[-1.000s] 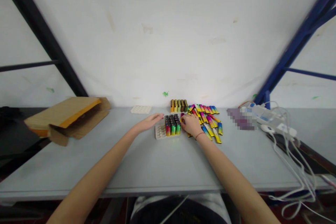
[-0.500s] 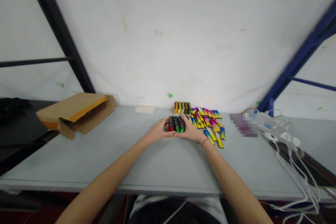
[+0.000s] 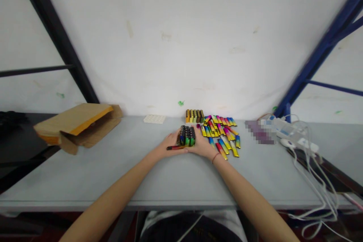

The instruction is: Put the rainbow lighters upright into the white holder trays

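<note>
Presently, the scene reads as follows.
Table: long grey work table [image 3: 85, 174]; all items sit toward its far edge, near the middle.
Carton: flattened brown cardboard carton [image 3: 76, 125] at the far left corner.
Loose stock: rainbow-coloured metallic lighters [image 3: 222, 136] lying flat, just right of the hands.
Block: packed block of upright black-capped lighters [image 3: 187, 136], held between both hands.
Left hand [image 3: 167, 145]: curled against the block's left side, one red lighter [image 3: 176, 147] lying beneath its fingers.
Right hand [image 3: 202, 145]: cupped against the block's right side.
Technique: press evenly from both sides, keeping the lighters upright and clear of the loose stock.
</note>
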The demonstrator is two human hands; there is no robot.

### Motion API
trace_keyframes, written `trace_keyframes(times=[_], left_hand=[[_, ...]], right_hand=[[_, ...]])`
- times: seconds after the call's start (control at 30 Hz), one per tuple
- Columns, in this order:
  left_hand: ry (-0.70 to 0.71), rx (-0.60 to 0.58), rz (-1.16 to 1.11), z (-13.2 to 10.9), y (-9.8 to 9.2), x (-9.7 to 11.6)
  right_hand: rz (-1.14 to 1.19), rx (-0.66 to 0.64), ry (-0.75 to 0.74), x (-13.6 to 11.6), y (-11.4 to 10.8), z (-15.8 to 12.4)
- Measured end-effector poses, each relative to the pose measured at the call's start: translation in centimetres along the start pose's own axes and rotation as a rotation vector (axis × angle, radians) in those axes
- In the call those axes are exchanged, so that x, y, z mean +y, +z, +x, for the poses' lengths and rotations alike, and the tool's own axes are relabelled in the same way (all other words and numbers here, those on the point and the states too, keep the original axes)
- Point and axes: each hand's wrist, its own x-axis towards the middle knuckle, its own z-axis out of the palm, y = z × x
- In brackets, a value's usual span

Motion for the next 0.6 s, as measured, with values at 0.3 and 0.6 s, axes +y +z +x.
trace_keyframes(times=[0.3,0.6], left_hand=[[-0.131,0.021,-0.012,-1.6,0.7,2.2],[-0.105,0.014,-0.100,-2.3,2.5,5.2]], right_hand=[[0.002,0.031,0.064,-1.1,1.8,-3.3],[0.078,0.069,0.054,-2.0,0.9,-6.3]])
